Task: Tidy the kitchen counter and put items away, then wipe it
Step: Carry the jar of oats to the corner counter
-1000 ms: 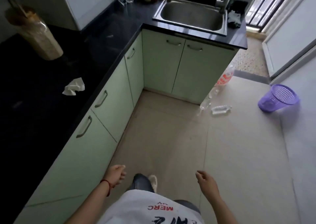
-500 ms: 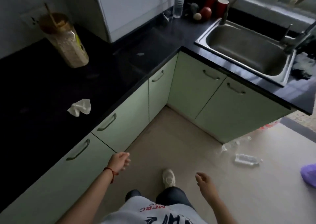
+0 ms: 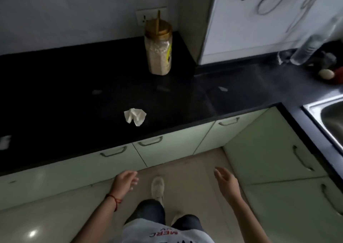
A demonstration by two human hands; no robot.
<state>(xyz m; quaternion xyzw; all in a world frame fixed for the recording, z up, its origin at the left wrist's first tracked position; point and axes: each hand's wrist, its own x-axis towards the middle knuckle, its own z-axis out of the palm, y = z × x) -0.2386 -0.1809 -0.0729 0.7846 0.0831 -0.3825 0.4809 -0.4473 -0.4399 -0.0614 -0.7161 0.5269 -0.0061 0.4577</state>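
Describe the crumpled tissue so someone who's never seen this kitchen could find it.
Start at the long black counter under the grey wall. Near its front edge, well in front of the tall gold-lidded jar, lies the crumpled tissue. It is white and the only wadded thing there.

left hand (image 3: 125, 181) empty, right hand (image 3: 225, 181) spread

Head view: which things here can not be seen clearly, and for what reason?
- Clear plastic bottle, head view: smeared by motion blur; contents and cap unreadable.
- Steel sink: cut off by the right edge; basin mostly unseen.
- Pale round object by the sink: blurred, identity unclear.
- Small white thing on the black counter: cut by the left edge.
- Pale specks on the counter: too small to identify.
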